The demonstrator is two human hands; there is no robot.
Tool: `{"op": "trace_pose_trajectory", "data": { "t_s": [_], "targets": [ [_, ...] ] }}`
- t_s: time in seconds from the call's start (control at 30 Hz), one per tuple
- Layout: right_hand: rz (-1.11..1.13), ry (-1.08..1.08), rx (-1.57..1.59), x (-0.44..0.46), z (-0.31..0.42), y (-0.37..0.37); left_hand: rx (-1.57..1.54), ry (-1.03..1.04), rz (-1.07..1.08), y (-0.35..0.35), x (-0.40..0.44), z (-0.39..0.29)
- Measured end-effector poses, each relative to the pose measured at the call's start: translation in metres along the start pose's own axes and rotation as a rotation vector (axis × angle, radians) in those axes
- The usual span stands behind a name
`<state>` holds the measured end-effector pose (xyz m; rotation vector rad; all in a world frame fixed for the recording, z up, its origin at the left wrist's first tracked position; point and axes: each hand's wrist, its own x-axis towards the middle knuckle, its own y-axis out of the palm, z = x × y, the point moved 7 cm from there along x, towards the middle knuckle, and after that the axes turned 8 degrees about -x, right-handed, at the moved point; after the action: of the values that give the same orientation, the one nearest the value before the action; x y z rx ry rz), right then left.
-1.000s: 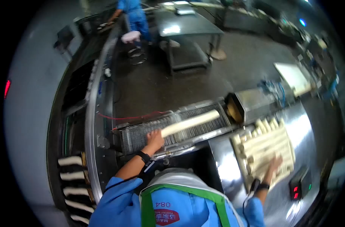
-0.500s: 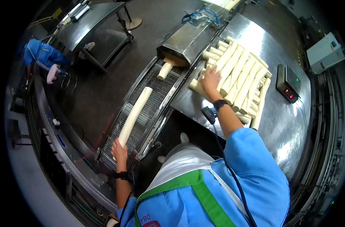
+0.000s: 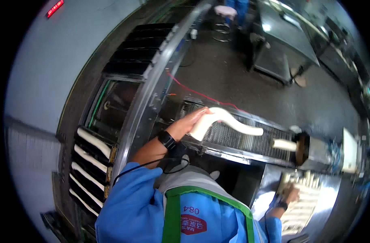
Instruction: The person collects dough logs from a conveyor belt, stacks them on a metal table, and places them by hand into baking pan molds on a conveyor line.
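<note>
Curving in a loose S, the smooth, pale dough roll [image 3: 227,117] arches over the mesh belt [image 3: 237,141]; I have my left hand [image 3: 197,118] closed around it near one end. My right hand [image 3: 291,194] rests at the laid-out rolls [image 3: 308,202] on the shiny tabletop [image 3: 330,190]; from here I cannot tell how tight that grip is. Dark floor [image 3: 201,77] lies beyond. Half a second ago, the roll lay nearly straight.
</note>
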<state>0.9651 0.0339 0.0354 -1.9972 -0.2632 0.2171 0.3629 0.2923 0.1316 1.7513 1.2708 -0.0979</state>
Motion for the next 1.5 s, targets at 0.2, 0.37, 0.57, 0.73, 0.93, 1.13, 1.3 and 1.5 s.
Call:
{"op": "trace_pose_trajectory", "data": {
  "t_s": [0.2, 0.37, 0.57, 0.73, 0.93, 1.13, 1.3, 1.5],
  "targets": [
    [-0.099, -0.375, -0.044, -0.016, 0.005, -0.018, -0.115, 0.885, -0.035, 0.001, -0.096, -0.144],
    [-0.124, -0.394, 0.054, -0.045, 0.027, -0.024, -0.103, 1.435, -0.310, -0.058, -0.173, -0.209],
    [-0.145, -0.403, 0.221, -0.074, 0.042, -0.032, -0.280, 1.445, -0.758, -0.255, -0.137, -0.224],
    [-0.163, -0.433, 0.558, -0.081, 0.044, -0.065, 0.604, 0.443, -1.637, -0.384, -0.132, -0.199],
    [-0.184, -0.534, 1.078, -0.104, 0.077, -0.159, 1.043, 0.217, -1.547, -0.403, -0.141, -0.170],
    [-0.148, -0.784, 1.441, -0.173, 0.151, -0.241, 1.294, 0.069, -1.362, -0.431, -0.116, -0.143],
    [-0.141, -1.031, 1.709, -0.259, 0.213, -0.319, 1.312, 0.220, -1.460, -0.449, -0.131, -0.137],
    [-0.095, -1.343, 2.031, -0.394, 0.288, -0.433, 1.449, 0.269, -1.608, -0.459, -0.136, -0.133]
  ]
}}
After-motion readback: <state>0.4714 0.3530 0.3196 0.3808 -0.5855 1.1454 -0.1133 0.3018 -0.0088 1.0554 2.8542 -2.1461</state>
